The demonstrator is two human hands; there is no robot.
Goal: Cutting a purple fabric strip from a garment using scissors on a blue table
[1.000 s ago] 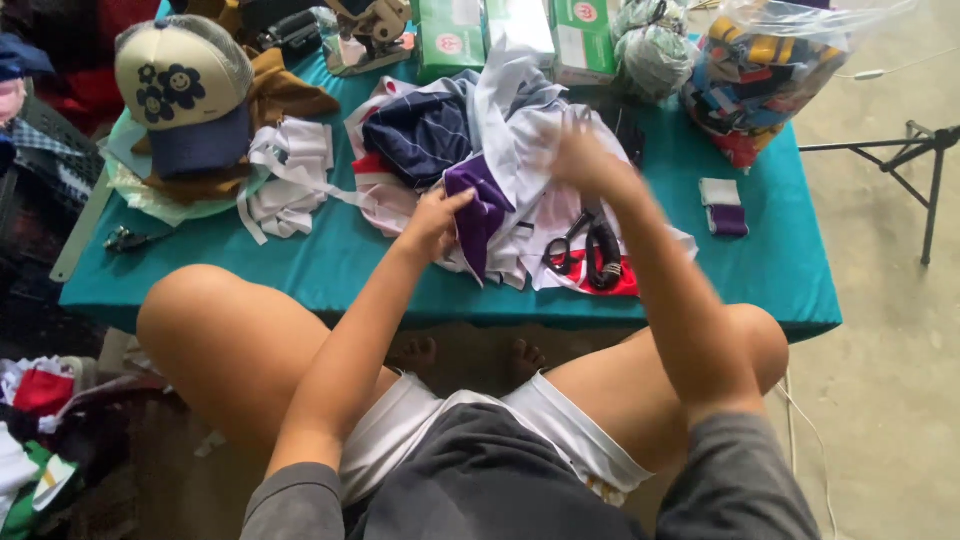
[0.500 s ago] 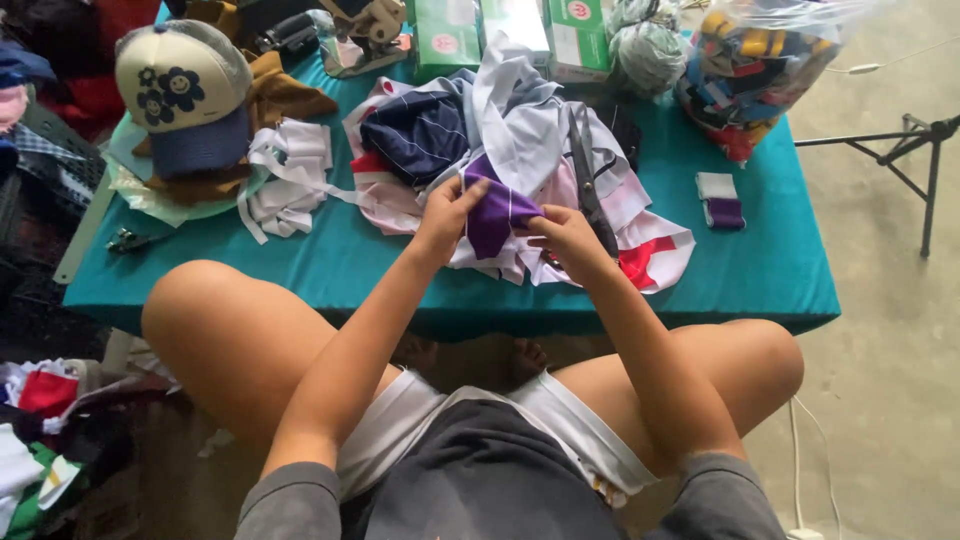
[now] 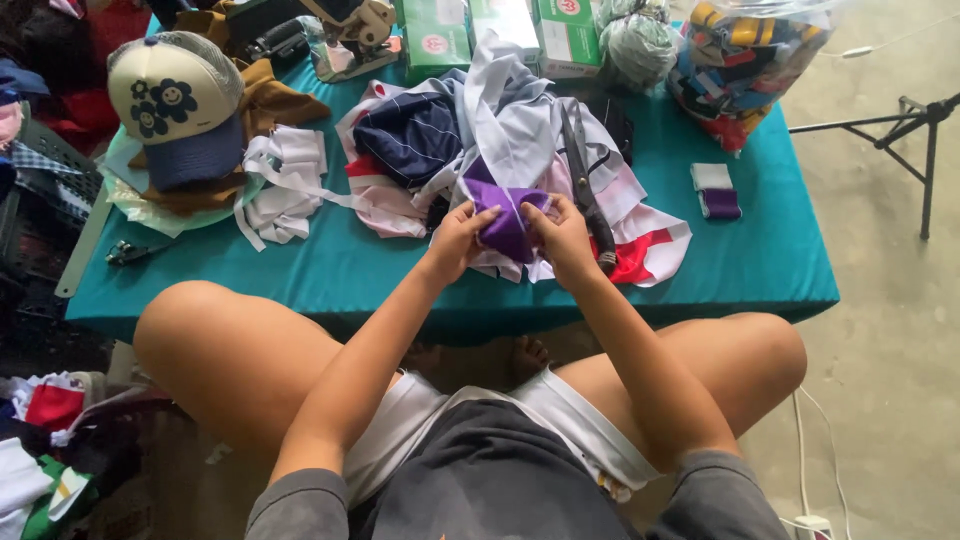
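purple cloth (image 3: 507, 222) pinched between left hand (image 3: 458, 240) and right hand (image 3: 562, 235), both clamped on its sides, over the garment pile (image 3: 470, 140); scissors (image 3: 585, 190) just right.

A second ago the small purple cloth piece (image 3: 507, 222) was held by the left hand (image 3: 458, 240) alone, while the right hand (image 3: 562, 236) was stretched out over the pile of white, navy and red garments (image 3: 520, 130) on the desk. Since then the right hand has been drawn back and brought onto the purple piece. Both hands are now closed on it from either side, and it has been spread a little wider between them than half a second ago.
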